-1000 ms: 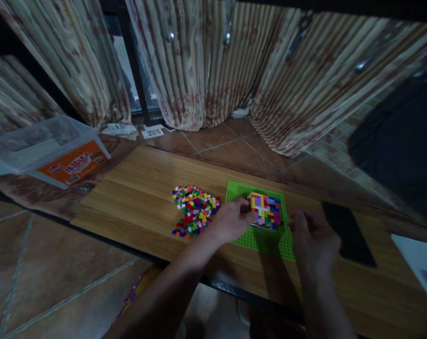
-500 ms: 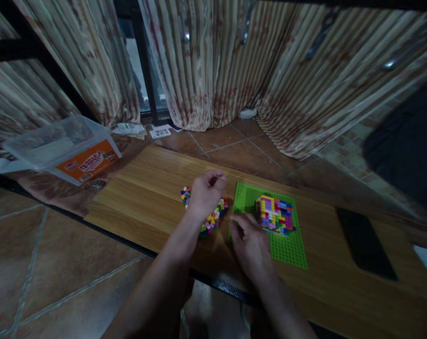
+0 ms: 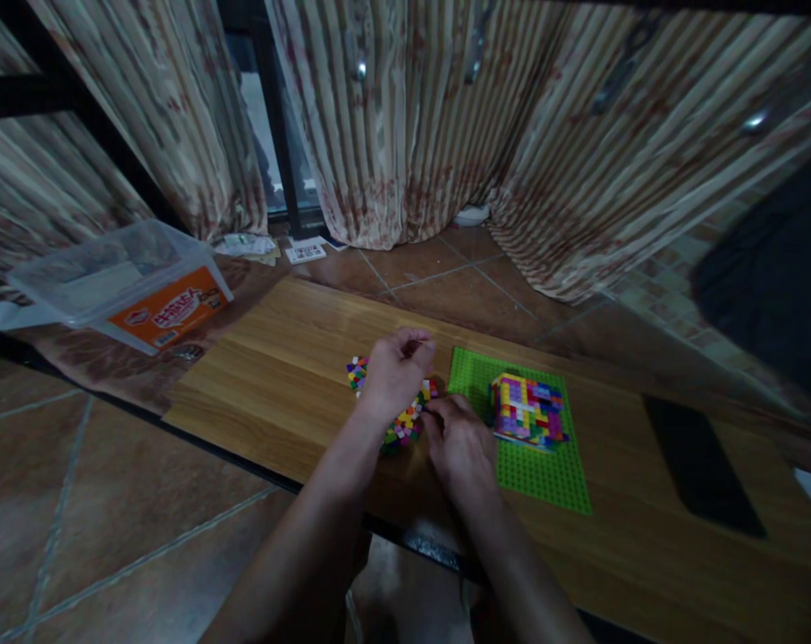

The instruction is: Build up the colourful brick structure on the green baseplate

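A pile of small multicoloured building bricks (image 3: 405,431) lies on the wooden board. My left hand (image 3: 395,371) hovers over it with fingers curled in, covering part of the pile; whatever is between the fingertips is too small to make out. At the pile's right edge, my right hand (image 3: 462,443) has thumb and forefinger pinched together, and I cannot see what they hold. To the right of that hand, a block built of coloured bricks (image 3: 527,410) stands on a green studded baseplate (image 3: 545,483).
The wooden board (image 3: 257,367) carries a dark flat slab (image 3: 704,465) on its right. A clear plastic tub (image 3: 123,277) with an orange label stands beyond the board's left end. Papers (image 3: 304,250) lie on the tiled floor, before striped curtains (image 3: 378,134).
My right hand has moved left and slightly up, from the baseplate's edge to the brick pile. The left hand stays over the pile. The view has shifted slightly.
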The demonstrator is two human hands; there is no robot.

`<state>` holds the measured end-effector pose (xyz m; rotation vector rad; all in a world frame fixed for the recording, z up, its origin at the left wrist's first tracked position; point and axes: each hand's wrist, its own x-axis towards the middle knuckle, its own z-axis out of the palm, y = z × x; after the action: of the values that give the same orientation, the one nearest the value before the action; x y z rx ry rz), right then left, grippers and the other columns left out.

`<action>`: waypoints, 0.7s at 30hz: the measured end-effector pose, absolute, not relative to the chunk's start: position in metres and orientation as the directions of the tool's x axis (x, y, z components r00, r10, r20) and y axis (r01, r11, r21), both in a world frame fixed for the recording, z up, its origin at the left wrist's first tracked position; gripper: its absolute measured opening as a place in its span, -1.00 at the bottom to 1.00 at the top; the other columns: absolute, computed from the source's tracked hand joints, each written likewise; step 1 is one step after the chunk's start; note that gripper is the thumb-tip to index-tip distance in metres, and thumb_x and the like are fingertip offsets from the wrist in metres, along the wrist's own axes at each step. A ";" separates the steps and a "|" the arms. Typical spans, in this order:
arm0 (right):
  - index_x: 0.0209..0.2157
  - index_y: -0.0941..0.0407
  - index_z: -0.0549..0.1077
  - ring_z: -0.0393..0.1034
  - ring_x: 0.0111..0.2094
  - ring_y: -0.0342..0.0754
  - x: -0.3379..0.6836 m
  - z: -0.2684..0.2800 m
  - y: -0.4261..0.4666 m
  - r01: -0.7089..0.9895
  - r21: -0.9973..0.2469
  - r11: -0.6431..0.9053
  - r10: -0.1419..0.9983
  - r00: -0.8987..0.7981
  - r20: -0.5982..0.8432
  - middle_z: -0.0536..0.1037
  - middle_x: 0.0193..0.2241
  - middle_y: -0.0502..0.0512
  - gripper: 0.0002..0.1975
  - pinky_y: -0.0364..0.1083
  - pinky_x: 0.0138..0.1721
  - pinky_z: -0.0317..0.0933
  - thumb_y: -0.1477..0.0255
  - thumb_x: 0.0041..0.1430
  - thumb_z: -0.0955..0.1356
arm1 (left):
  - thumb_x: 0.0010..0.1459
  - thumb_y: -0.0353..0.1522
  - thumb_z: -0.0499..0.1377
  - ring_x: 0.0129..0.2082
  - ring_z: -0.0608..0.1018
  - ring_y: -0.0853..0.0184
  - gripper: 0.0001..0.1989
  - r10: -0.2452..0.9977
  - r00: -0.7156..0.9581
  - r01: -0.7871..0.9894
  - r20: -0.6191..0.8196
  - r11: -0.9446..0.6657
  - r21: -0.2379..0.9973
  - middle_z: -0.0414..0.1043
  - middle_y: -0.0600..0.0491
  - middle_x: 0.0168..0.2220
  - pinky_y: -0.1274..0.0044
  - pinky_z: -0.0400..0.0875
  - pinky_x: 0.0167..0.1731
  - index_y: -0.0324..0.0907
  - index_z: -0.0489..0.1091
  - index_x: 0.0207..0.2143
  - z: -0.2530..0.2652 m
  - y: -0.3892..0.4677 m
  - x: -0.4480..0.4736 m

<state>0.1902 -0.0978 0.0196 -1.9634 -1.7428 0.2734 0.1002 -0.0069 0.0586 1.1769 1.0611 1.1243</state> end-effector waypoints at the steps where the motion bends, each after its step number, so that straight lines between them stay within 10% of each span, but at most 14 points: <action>1: -0.28 0.12 0.52 0.45 -0.27 0.01 0.190 0.021 -0.099 0.860 -0.508 -0.046 0.970 0.161 0.185 0.55 -0.28 0.13 -0.83 -0.07 -0.25 0.27 0.49 0.21 0.27 | 0.02 -0.40 0.22 -0.51 0.45 0.47 -0.86 0.989 0.142 -0.077 -0.031 0.042 0.996 0.44 0.11 -0.47 0.63 0.43 -0.49 -0.26 0.47 -0.33 0.058 -0.007 0.100; 10: -0.32 0.09 0.50 0.48 -0.37 -0.09 0.203 0.042 -0.122 0.622 -0.783 0.010 0.932 0.279 0.233 0.58 -0.37 0.03 -0.87 -0.12 -0.31 0.31 0.43 0.19 0.30 | 0.06 -0.34 0.19 -0.51 0.48 0.43 -0.80 0.974 0.227 0.032 0.000 -0.007 0.999 0.44 0.09 -0.47 0.61 0.42 -0.48 -0.26 0.46 -0.27 0.051 -0.009 0.104; 21: -0.25 0.09 0.55 0.52 -0.30 -0.01 0.275 0.056 -0.158 0.621 -0.773 -0.129 0.789 0.536 0.299 0.61 -0.26 0.11 -0.75 -0.06 -0.26 0.37 0.25 0.14 0.35 | 0.10 -0.33 0.14 -0.45 0.46 0.40 -0.79 0.904 0.423 0.173 0.069 -0.155 0.973 0.46 0.07 -0.44 0.60 0.34 -0.44 -0.25 0.50 -0.26 0.039 -0.020 0.122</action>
<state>0.2749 -0.1584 0.0561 -1.8355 -1.1634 0.2255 0.1221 -0.0196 0.0389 1.6140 0.9656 0.8596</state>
